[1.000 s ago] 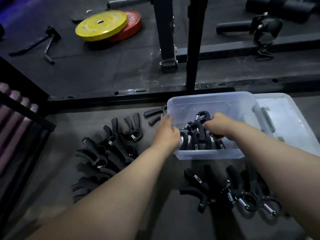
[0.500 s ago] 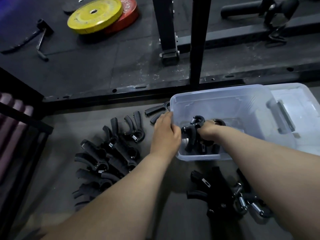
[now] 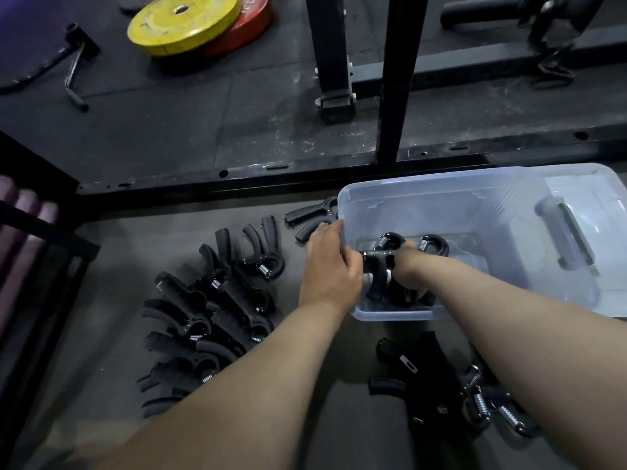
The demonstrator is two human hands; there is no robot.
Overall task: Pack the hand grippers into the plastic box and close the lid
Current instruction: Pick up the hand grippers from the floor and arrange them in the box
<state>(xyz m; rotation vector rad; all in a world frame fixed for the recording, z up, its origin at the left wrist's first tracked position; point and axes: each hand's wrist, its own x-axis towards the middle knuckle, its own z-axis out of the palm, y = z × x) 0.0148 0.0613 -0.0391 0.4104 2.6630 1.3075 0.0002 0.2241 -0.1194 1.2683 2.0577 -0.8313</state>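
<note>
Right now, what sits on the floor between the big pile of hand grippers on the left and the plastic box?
In the head view, the left hand and forearm cross that gap, gripping the plastic box wall. Beyond the pile of hand grippers, one loose gripper lies by the box corner.

Dim, soft overhead light; wide-angle bending and blur at edges.
</note>
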